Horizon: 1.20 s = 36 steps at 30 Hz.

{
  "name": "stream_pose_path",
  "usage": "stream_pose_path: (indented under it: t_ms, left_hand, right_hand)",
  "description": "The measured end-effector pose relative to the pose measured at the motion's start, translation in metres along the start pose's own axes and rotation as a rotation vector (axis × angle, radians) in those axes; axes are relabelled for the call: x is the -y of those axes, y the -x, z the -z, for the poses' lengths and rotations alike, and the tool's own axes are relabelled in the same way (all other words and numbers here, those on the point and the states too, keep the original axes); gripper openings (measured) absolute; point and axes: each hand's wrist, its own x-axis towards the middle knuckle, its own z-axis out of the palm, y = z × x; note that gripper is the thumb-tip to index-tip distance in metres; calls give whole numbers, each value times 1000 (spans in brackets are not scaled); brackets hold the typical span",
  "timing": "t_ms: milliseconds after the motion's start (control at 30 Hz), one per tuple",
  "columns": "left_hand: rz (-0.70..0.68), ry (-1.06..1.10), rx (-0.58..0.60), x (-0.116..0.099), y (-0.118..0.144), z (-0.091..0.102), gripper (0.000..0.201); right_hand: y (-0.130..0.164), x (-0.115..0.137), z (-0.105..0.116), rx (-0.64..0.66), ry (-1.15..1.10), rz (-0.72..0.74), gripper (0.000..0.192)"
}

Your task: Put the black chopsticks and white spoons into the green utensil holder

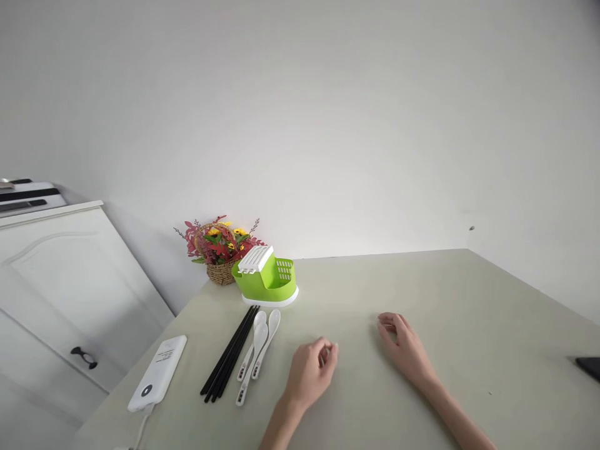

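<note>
On the bench (422, 281) I see both hands resting with nothing in them. My left hand (310, 372) is loosely curled, fingers bent under and knuckles up, holding nothing. It sits just right of three white spoons (257, 350), which lie side by side with bowls pointing away from me. Black chopsticks (229, 361) lie in a bundle touching the spoons' left side. My right hand (407, 349) lies apart from the left — palm down, fingers slightly bent, also empty, with bare bench around it. Beyond the spoons stands a green caddy (268, 281) on a white base, with a white slotted insert at its left end. A flower basket (220, 249) stands behind it at the wall, and a white power bank (158, 372) lies near the bench's left edge.
</note>
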Motion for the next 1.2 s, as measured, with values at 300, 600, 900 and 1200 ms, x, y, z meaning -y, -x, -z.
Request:
stream_pose_path:
  t_ms: [300,600,900,1200]
  left_hand:
    - [138,164,45,2,47,-5,35]
    - [67,21,13,21,47,-27,31]
    - [40,-24,-38,31,52,-39,22]
    - [14,1,-37,40,73,-27,21]
  right_hand:
    - [10,17,1,86,123,46,31]
    - [14,31,2,121,161,32,33]
    - [14,28,1,122,173,4,31]
    - [17,25,1,43,110,-88,28]
